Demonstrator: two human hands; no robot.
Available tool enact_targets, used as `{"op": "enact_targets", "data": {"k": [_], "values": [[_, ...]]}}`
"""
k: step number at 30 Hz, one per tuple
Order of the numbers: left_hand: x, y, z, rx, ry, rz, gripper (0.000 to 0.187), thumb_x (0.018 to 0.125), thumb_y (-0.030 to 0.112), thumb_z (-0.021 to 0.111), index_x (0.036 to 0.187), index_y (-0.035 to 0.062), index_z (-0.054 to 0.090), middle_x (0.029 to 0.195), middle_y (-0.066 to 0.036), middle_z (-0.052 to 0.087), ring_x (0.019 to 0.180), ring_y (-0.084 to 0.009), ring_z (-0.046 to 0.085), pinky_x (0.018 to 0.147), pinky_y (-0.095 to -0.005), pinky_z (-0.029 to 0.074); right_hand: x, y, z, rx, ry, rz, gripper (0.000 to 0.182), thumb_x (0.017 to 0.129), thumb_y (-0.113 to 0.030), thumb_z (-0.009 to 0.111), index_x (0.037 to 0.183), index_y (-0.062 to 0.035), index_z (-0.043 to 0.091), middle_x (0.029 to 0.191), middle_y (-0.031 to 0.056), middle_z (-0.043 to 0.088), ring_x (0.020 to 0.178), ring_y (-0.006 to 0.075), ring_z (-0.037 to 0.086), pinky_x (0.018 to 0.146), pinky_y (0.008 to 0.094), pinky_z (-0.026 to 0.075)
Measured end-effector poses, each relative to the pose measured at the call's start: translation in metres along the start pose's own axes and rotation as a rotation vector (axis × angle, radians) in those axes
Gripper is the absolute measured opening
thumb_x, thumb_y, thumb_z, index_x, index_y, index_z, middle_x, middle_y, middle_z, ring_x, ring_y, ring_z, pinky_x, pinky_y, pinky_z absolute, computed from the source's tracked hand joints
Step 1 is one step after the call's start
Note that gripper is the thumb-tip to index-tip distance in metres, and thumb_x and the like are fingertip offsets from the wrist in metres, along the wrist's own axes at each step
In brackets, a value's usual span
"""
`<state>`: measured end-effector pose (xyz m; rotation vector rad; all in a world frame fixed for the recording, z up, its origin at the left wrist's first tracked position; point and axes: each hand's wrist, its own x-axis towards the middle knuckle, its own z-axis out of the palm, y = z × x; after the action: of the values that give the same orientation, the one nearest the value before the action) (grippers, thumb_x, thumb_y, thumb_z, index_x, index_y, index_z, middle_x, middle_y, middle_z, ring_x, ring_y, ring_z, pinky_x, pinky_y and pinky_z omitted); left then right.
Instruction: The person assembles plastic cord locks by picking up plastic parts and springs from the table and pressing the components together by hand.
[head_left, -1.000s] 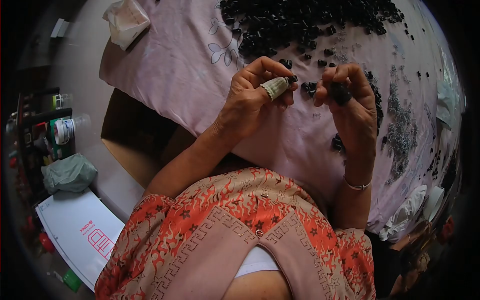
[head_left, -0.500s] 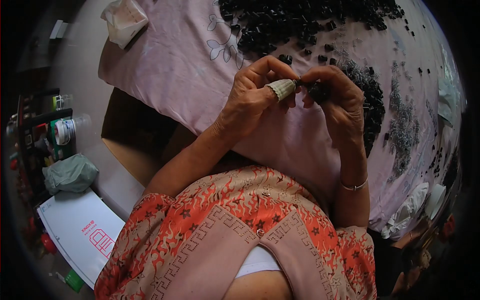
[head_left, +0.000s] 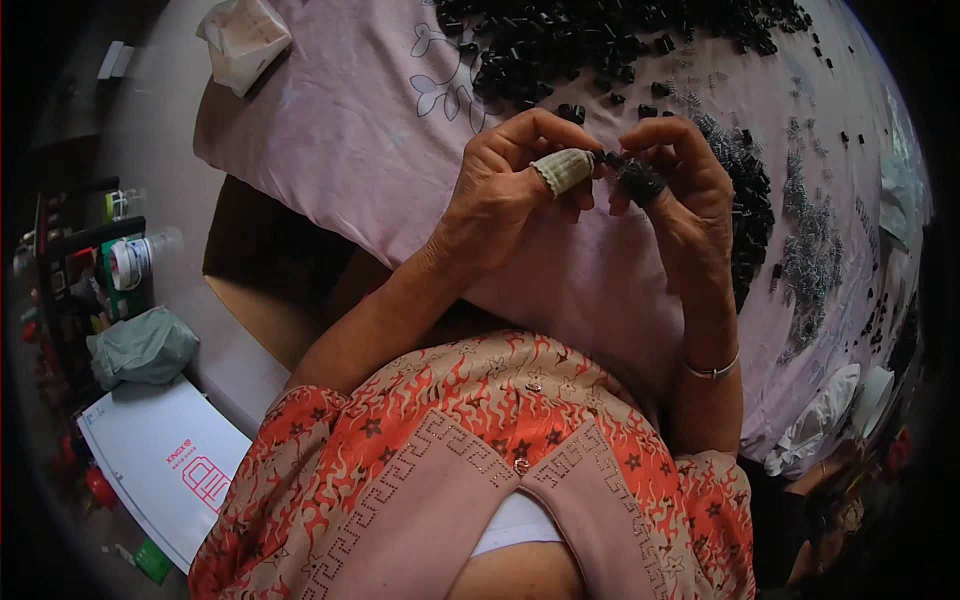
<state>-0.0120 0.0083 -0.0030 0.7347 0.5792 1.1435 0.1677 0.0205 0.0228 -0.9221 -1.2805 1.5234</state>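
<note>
My left hand [head_left: 505, 185], with a pale ribbed cover [head_left: 564, 171] on its thumb, pinches a small black part [head_left: 600, 157] at its fingertips. Close beside it, my right hand [head_left: 690, 180] has its fingers curled, and a dark cover [head_left: 640, 181] sits on its thumb. Whether the right fingertips hold a tiny piece is too small to tell. Both hands are over the pink cloth [head_left: 590, 275], just below a big heap of black parts [head_left: 540, 60]. Small clear springs [head_left: 808, 250] lie to the right.
A crumpled white packet [head_left: 243, 45] lies at the cloth's upper left. Below the cloth's left edge is an open cardboard box [head_left: 255, 315]. A white printed box [head_left: 165, 465] and a grey-green bag [head_left: 145, 347] are at the lower left. Another person's arm [head_left: 815, 478] shows at the lower right.
The right hand's fingers have lifted and spread a little away from the left fingertips, showing more of the dark thumb cover. The left hand has barely moved.
</note>
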Motion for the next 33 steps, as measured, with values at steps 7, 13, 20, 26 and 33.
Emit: {"op": "enact_targets", "data": {"k": [7,13,20,26,33], "values": [[0.002,0.0,0.0,-0.06,-0.026,-0.029,0.021,0.088,0.013,0.06,0.104,0.0001,0.057,0.088,-0.008,0.064,0.069,-0.0096,0.06,0.063,-0.0193,0.048,0.001,0.004,-0.003,-0.012,-0.06,-0.048,0.021,0.081,0.013,0.052,0.095,-0.0006,0.057,0.087,0.0015,0.057,0.073,0.0068,0.055,0.065,0.0195,0.048],[0.001,0.007,0.007,0.034,0.019,-0.082,0.011,0.089,0.006,0.052,0.094,0.0012,0.061,0.078,-0.003,0.062,0.063,-0.0067,0.055,0.058,-0.0197,0.045,0.0,0.001,0.0,-0.038,-0.093,-0.046,0.019,0.081,0.012,0.052,0.095,-0.0011,0.057,0.085,0.0009,0.057,0.072,0.0057,0.054,0.065,0.0183,0.046],[-0.001,0.012,0.01,0.132,0.045,-0.079,0.01,0.09,0.007,0.053,0.093,0.0021,0.062,0.077,-0.002,0.061,0.062,-0.0058,0.054,0.057,-0.0191,0.045,-0.001,0.0,0.001,-0.069,-0.086,-0.028,0.016,0.082,0.009,0.054,0.095,-0.0016,0.056,0.084,0.0006,0.056,0.07,0.0047,0.053,0.064,0.0178,0.045],[0.001,0.008,0.011,0.156,0.074,-0.062,0.009,0.09,0.007,0.053,0.091,0.0017,0.061,0.077,-0.003,0.061,0.062,-0.0057,0.054,0.058,-0.0197,0.046,0.0,-0.001,0.001,-0.078,-0.1,-0.037,0.016,0.082,0.009,0.055,0.094,-0.0017,0.056,0.083,-0.0009,0.054,0.071,0.004,0.051,0.064,0.0172,0.044],[0.001,0.004,0.01,0.197,0.08,-0.009,0.008,0.089,0.002,0.052,0.091,0.0017,0.06,0.076,-0.003,0.061,0.061,-0.0054,0.054,0.055,-0.0193,0.045,0.0,0.0,0.003,-0.168,-0.065,-0.057,0.016,0.081,0.01,0.055,0.092,-0.0019,0.057,0.083,-0.0016,0.054,0.073,0.0033,0.049,0.066,0.0169,0.042]]}}
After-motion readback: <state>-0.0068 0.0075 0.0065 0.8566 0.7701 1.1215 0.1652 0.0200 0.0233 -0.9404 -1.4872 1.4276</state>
